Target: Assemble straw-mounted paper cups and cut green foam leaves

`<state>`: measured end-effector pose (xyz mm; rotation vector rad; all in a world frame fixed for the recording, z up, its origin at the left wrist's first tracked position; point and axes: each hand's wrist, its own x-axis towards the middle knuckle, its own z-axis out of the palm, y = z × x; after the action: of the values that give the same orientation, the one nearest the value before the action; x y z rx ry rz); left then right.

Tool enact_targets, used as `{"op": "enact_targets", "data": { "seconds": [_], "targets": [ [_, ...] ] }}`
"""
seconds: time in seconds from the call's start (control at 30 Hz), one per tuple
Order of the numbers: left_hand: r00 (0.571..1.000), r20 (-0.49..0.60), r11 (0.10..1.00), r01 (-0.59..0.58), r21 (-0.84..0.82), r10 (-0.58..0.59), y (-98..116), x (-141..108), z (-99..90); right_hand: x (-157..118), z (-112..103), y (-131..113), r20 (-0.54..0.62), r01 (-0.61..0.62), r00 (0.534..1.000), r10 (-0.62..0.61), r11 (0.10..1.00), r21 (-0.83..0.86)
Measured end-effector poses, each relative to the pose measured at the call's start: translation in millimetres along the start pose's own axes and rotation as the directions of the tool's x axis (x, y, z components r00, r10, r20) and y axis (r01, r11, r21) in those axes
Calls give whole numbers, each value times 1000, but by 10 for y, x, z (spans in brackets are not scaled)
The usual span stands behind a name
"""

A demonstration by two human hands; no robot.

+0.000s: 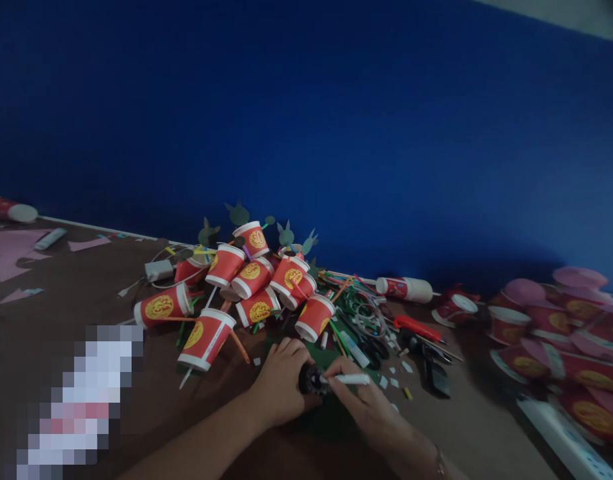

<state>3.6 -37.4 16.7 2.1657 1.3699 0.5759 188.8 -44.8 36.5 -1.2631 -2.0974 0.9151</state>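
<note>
My left hand (285, 379) is closed around a small round black object (310, 381), whose exact kind I cannot make out. In my right hand (362, 400) is a white pen (354, 379), pinched near its front end. The pen points left toward the black object; whether it touches is hidden by my fingers. Beneath both hands lies dark green paper (322, 421). Just beyond them is a heap of red paper cups (254, 273) with yellow emblems, several fitted with coloured sticks and dark green bunny-head cutouts (286, 237).
Right of the heap lie a red-handled cutter (419, 328), black scissors (371, 347), sticks and paper scraps. More red cups with pink discs (581, 327) and a white power strip (561, 433) stand far right. A white charger (158, 270) and pink paper (11, 253) lie left. A blue wall (306, 133) rises behind.
</note>
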Motion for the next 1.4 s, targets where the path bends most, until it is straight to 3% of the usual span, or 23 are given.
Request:
{"op": "enact_targets", "data": {
  "seconds": [0.1, 0.27, 0.43, 0.53, 0.63, 0.7, 0.8, 0.9, 1.0, 1.07, 1.13, 1.27, 1.33, 1.4],
  "targets": [
    [1000, -11, 1000, 10, 4, -10, 6, 1, -3, 68, 0, 13, 32, -104, 994, 101, 988, 116],
    [1000, 5, 1000, 31, -3, -31, 27, -1, -26, 201, -14, -6, 52, -164, 986, 157, 966, 198],
    [1000, -20, 1000, 16, -24, -17, 34, -2, -21, 111, -118, 3, -181, -151, 964, 196, 960, 235],
    [997, -72, 999, -25, -24, 23, 26, 5, 6, -44, -145, 60, -216, -41, 975, 43, 999, 16],
    [989, -147, 995, -15, -99, 0, 3, 17, 19, -162, -114, 125, -33, 123, 990, -135, 961, -246],
    [981, -178, 973, 34, -228, -76, -20, 26, 10, -200, -80, 150, 43, 186, 982, -181, 927, -326],
    [955, -214, 880, 85, -467, -206, -64, 45, -13, -222, -39, 151, 70, 209, 978, -197, 908, -364],
    [926, -251, 722, 32, -691, -281, -110, 80, -27, -233, -17, 115, 77, 217, 976, -203, 906, -363],
    [929, -152, 499, 39, -866, -336, -144, 128, -31, -237, 1, 95, 53, 187, 982, -179, 922, -339],
    [933, -71, 407, 85, -910, -354, -155, 155, -34, -234, 9, 132, 37, 176, 984, -174, 929, -326],
    [930, -42, 390, 112, -914, -366, -156, 170, -36, -223, 2, 215, -6, 175, 982, -189, 923, -342],
    [918, -56, 430, 129, -894, -393, -143, 185, -27, -183, -87, 346, -218, 90, 957, -191, 911, -403],
    [907, -65, 416, 126, -901, -415, -141, 196, -18, -154, -129, 304, -295, 51, 944, -146, 950, -307],
    [893, -67, 365, 113, -924, -446, -151, 212, -8, -110, -125, 197, -357, -16, 934, 6, 999, -27]
  ]
}}
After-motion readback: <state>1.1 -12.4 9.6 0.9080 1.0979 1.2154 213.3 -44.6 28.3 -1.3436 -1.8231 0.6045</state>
